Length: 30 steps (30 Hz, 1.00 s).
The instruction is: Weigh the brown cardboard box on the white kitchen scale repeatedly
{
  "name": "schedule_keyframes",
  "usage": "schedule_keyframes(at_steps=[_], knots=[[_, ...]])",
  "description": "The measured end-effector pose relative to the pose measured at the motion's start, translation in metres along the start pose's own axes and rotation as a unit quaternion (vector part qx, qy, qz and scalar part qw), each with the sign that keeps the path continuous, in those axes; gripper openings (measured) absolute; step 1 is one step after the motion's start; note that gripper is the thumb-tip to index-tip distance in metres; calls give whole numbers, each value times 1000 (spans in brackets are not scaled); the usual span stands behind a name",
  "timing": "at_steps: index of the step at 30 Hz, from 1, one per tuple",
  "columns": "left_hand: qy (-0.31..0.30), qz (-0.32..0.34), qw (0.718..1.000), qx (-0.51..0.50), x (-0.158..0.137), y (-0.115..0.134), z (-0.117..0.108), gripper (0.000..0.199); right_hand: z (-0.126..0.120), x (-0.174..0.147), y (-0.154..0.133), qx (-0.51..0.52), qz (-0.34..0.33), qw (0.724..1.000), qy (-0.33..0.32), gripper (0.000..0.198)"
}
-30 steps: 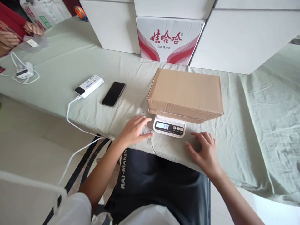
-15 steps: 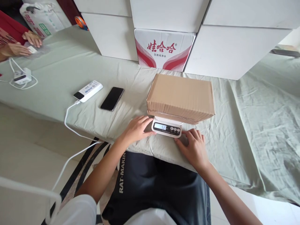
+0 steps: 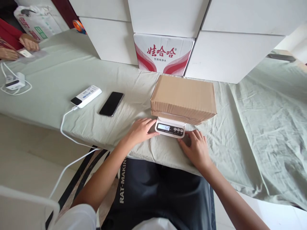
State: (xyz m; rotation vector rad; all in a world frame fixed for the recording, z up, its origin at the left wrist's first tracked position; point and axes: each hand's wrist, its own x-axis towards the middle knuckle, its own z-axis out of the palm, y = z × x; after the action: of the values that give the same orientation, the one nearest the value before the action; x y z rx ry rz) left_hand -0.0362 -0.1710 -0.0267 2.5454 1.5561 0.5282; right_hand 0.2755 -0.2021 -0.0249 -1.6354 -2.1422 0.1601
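A small white digital scale (image 3: 170, 128) with a lit display and round buttons sits near the table's front edge. On its platform rests a closed brown cardboard box (image 3: 184, 92), which overhangs it and hides most of the platform. My left hand (image 3: 141, 130) grips the scale's left end, thumb at the near corner and fingers at the far one. At the right end, my right hand (image 3: 196, 145) touches the near corner with thumb and index finger, the other fingers curled.
White cartons (image 3: 225, 54) and a red-and-white printed carton (image 3: 164, 54) stand stacked behind. To the left lie a black phone (image 3: 111, 103) and a white power bank (image 3: 86, 96) with a cable. Another person's hands (image 3: 28, 42) are at the far left, by a plastic bag and a white charger (image 3: 15, 81).
The camera view has shifted slightly. My hands, the scale and the cardboard box keep their places relative to each other. The other person's hands have moved a little around a small white item.
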Motion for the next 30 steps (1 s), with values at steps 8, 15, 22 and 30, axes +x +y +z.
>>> schedule_keyframes(at_steps=[8, 15, 22, 30], knots=[[5, -10, 1000, -19, 6, -1, 2, 56, -1, 8, 1, -9, -7, 1000, -17, 36], [-18, -47, 999, -7, 12, 3, 0, 62, -5, 15, -1, -28, 4, 999, -46, 37], [-59, -65, 996, 28, 31, 4, -10, 70, -28, 39, -9, -29, 70, 985, -156, 27], [-30, -67, 997, 38, 44, 2, -3, 63, -31, 59, 0, -33, 79, 980, -179, 26]])
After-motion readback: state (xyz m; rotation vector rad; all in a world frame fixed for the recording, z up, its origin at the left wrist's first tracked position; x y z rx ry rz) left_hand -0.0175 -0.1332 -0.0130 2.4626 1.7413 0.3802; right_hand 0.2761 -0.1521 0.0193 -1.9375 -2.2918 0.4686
